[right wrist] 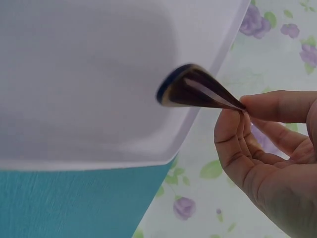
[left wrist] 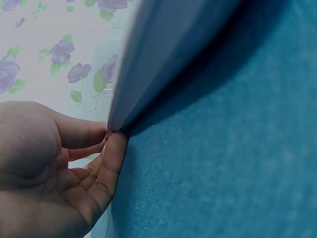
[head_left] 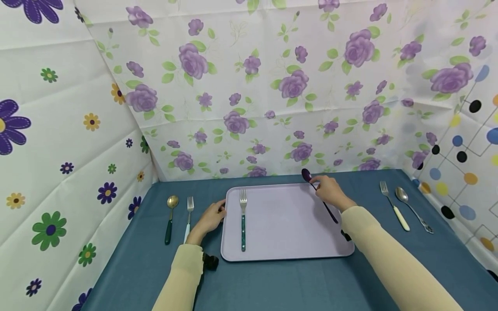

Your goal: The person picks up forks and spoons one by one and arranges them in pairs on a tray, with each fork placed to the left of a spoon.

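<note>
A pale lilac tray (head_left: 285, 224) lies on the table, and a fork with a dark green handle (head_left: 243, 231) rests lengthwise on its left side. My left hand (head_left: 210, 217) pinches the tray's left rim between thumb and fingers; the left wrist view shows this grip on the tray edge (left wrist: 130, 84). Over the tray's upper right corner, my right hand (head_left: 330, 191) pinches a dark, shiny spoon (head_left: 306, 175) below its bowl. Its bowl points toward the back wall, and the handle slants down to the right. The flared handle end (right wrist: 190, 89) shows close up in the right wrist view.
Left of the tray lie a gold spoon with a green handle (head_left: 169, 231) and a fork with a pale blue handle (head_left: 190, 204). To the right are a cream-handled fork (head_left: 400, 218) and a silver spoon (head_left: 402, 195). Flowered cloth (head_left: 268, 103) hangs behind the blue-covered table (head_left: 288, 285).
</note>
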Motion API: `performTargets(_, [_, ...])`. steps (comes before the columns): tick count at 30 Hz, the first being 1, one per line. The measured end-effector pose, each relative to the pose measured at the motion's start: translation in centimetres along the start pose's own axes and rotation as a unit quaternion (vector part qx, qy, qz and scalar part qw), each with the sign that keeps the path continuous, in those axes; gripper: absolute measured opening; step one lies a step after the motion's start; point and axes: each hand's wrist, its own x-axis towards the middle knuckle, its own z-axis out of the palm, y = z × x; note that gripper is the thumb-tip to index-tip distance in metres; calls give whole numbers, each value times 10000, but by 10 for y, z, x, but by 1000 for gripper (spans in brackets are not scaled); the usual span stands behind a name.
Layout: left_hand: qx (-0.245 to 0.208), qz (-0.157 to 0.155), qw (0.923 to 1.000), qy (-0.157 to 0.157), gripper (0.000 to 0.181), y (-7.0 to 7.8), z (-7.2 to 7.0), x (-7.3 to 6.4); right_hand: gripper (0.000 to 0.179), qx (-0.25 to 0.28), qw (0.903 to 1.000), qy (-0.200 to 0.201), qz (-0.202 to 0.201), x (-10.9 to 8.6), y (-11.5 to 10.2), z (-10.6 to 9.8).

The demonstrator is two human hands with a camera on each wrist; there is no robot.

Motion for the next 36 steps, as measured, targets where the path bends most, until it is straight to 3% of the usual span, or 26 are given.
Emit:
performTargets(13, [27, -41, 10000, 29, 47, 1, 1, 0, 55, 37, 9998, -154, -90, 0, -13, 22])
performTargets(21, [14, -40, 10000, 32, 47, 0, 1, 0, 52, -393, 9990, -32, -185, -1, -21, 29])
performTargets(29, [7, -18, 10000, 18, 47, 0, 0, 0, 54, -133, 9997, -182, -136, 0, -26, 40])
performTargets(36, [6, -34, 10000, 38, 48, -1, 1, 1, 54, -248, 9992, -161, -285, 2, -31, 45])
